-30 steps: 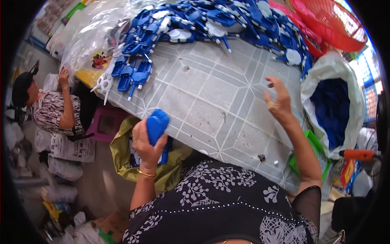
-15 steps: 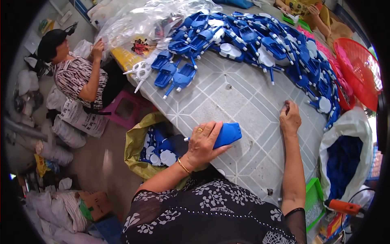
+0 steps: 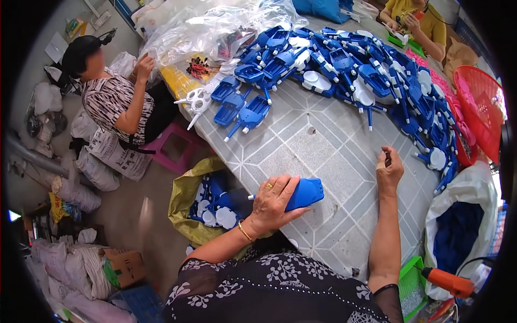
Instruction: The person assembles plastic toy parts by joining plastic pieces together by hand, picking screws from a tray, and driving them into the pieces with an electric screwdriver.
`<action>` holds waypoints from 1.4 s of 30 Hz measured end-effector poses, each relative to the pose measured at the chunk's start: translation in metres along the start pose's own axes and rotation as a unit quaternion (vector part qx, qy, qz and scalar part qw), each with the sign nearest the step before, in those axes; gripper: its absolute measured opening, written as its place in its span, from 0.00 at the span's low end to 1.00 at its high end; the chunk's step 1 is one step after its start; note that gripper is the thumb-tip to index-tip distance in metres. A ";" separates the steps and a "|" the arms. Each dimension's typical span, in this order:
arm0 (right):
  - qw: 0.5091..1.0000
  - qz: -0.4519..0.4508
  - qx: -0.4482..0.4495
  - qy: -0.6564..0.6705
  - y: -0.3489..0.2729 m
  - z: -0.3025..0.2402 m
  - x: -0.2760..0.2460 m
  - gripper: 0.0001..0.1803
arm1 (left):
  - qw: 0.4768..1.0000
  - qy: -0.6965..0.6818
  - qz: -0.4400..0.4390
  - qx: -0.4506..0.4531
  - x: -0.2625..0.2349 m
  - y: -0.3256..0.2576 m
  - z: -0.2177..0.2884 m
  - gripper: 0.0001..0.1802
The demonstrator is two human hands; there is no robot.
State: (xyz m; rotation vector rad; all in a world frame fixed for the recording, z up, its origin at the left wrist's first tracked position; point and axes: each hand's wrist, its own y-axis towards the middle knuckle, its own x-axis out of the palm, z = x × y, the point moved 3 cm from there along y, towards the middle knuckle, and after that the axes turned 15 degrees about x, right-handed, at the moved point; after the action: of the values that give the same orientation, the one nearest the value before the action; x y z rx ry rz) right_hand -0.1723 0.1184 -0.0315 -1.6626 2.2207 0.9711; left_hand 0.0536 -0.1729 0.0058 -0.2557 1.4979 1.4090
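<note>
My left hand [image 3: 276, 204] is wrapped over a blue plastic toy casing [image 3: 308, 194] at the table's near left edge. Its wide end juts out to the right of my fingers, and a small white tip shows on the left. My right hand [image 3: 391, 172] rests on the tabletop [image 3: 344, 156] with fingers curled and thumb against them. Whatever is in that pinch is too small and dark to make out. Beyond both hands spreads a heap of similar blue casings [image 3: 339, 62], with white round parts among them.
Left of the table stands a yellow sack [image 3: 177, 202] of blue and white parts. At right are a white sack [image 3: 487, 199] of blue parts, a green tray [image 3: 412, 288] of small pieces, an orange electric screwdriver [image 3: 449, 281] and a red basket [image 3: 479, 107]. One person [image 3: 116, 102] sits left, another [image 3: 431, 32] far right.
The view has shifted, so the table and heap sit lower in the picture. My left hand still grips the casing. My right hand stays near the same spot, fingers curled.
</note>
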 end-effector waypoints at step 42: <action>0.997 -0.049 0.001 0.058 0.001 0.019 0.007 0.09 | 1.000 0.016 0.013 0.001 -0.003 -0.003 0.001 0.44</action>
State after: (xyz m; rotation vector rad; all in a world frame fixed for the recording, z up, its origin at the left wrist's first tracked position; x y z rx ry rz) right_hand -0.1795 0.1248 -0.0490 -1.8508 2.1858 0.8693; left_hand 0.0579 -0.1740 0.0064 -0.2584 1.5331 1.4308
